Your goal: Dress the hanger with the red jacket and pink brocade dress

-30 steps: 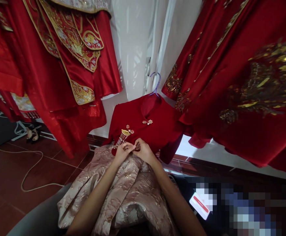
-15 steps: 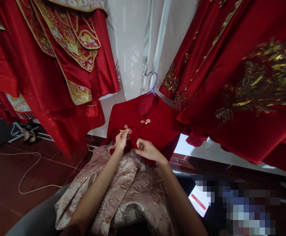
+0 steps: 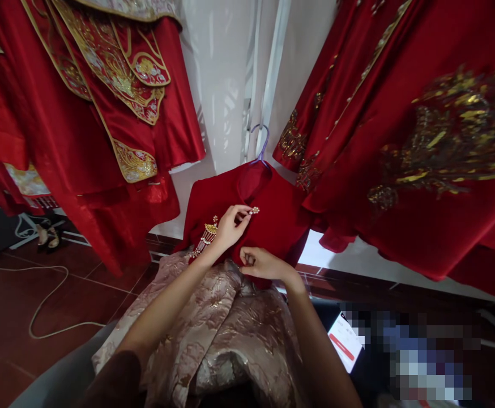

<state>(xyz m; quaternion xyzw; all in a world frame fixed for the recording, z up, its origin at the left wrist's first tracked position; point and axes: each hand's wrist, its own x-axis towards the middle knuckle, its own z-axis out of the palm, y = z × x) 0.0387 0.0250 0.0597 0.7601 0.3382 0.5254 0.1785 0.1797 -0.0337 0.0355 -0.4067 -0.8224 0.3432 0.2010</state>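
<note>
Red top (image 3: 287, 226) on purple hanger (image 3: 260, 148), lower edge meeting pink brocade cloth (image 3: 188, 334) over lap. Beaded closure (image 3: 255, 210) at front neckline edge of red top. Left hand (image 3: 233, 224) right at it: thumb and fingertips nearly together, touching left end of closure; firm pinch or light touch, cannot tell. Right hand (image 3: 265, 263) lower, by bottom edge of red top: fingers curled, thumb below and slightly apart; anything inside the curl, cannot tell. Gold fan ornament (image 3: 210, 229) with bead strands near left side edge of red top, just beside left hand. Gold-trimmed red garment (image 3: 77, 136) hanging at left, sequined red garment (image 3: 455, 141) at right. Lit phone (image 3: 344, 343) near right forearm. Black shoes (image 3: 48, 238) and pale cable (image 3: 39, 307) on tiled floor (image 3: 107, 300).
</note>
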